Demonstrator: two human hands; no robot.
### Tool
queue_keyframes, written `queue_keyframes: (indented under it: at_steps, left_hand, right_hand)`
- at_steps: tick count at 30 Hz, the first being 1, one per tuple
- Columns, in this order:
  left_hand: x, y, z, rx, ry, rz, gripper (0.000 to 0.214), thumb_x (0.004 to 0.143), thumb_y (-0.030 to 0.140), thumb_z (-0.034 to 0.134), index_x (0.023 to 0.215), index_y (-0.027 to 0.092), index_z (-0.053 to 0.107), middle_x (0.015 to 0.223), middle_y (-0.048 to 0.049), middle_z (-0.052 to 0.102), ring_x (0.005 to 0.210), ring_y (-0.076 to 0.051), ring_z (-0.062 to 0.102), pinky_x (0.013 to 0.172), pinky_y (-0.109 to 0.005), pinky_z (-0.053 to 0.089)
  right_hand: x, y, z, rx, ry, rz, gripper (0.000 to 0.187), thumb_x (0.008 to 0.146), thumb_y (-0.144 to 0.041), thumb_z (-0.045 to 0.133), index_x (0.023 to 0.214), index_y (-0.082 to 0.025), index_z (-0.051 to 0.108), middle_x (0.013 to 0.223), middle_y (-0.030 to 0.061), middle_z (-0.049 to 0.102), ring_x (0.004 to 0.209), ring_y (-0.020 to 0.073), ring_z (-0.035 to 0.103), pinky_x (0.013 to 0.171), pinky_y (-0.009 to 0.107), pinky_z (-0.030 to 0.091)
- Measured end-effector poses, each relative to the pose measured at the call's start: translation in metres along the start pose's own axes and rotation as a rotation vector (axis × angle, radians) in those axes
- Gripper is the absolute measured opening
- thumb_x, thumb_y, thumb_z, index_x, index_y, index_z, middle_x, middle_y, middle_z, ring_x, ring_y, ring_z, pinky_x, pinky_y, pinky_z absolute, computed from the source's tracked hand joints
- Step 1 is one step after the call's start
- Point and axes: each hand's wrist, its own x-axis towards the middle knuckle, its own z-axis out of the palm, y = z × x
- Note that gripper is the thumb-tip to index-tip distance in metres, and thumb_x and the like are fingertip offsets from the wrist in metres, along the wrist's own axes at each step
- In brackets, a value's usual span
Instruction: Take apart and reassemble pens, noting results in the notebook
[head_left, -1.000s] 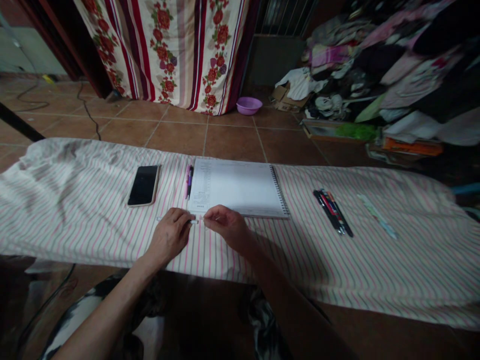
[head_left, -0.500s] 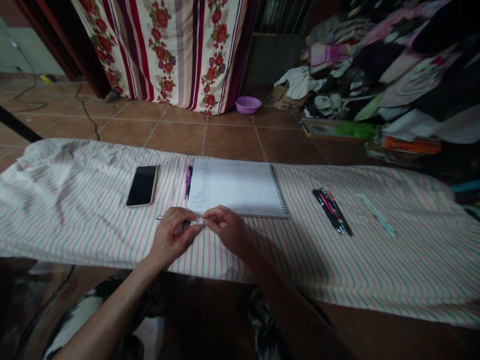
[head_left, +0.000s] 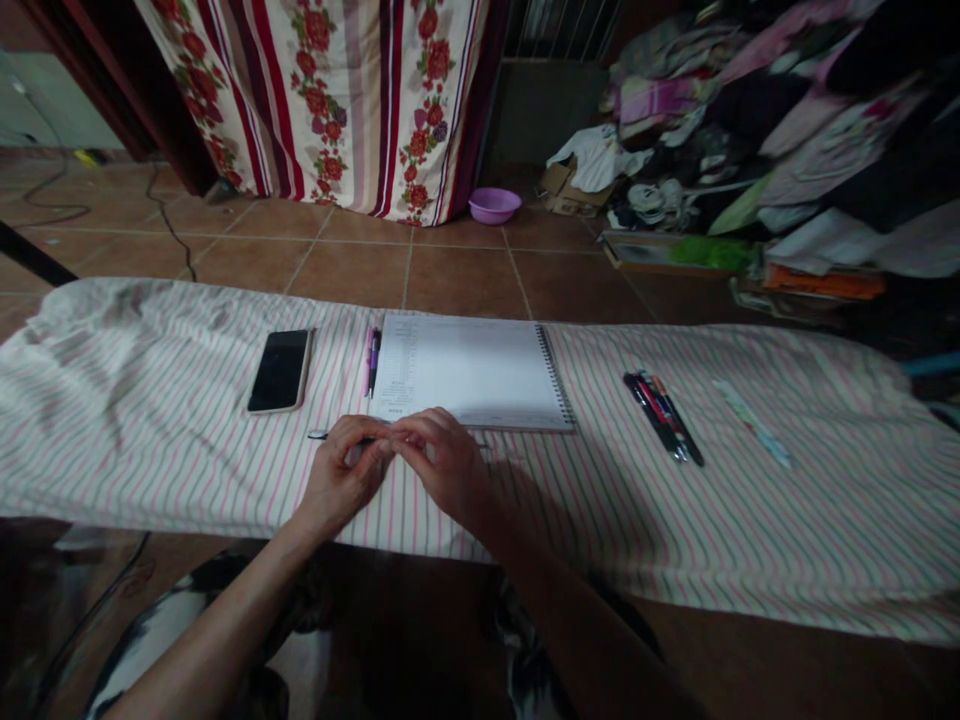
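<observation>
Right hand (head_left: 444, 466) nearer left hand (head_left: 341, 480), pen (head_left: 318, 435) gripped

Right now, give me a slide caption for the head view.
Left hand and right hand hold one pen over striped cloth, near a notebook and phone.

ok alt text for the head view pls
A person's left hand and right hand meet on a striped cloth, the left holding a thin pen. Behind them lie a spiral notebook, a phone and more pens.

Pink-and-green striped cloth (head_left: 187, 440), black phone (head_left: 280, 371), white notebook (head_left: 469, 372), purple bowl (head_left: 494, 205)
</observation>
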Motion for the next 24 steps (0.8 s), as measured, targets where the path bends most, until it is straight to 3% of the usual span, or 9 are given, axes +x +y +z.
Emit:
queue_keyframes:
  at_steps: [24]
  left_hand:
    - [0.0009, 0.0023, 0.0029, -0.122, 0.053, -0.057, 0.008, 0.080, 0.026, 0.060, 0.083, 0.020, 0.063, 0.086, -0.0039, 0.063, 0.086, -0.017, 0.060, 0.082, -0.034, 0.047]
  right_hand:
    - [0.0033, -0.0063, 0.0024, -0.041, 0.067, -0.011, 0.005, 0.086, -0.020, 0.053, 0.086, -0.020, 0.058, 0.081, 0.0030, 0.066, 0.078, 0.0150, 0.057, 0.073, 0.028, 0.046]
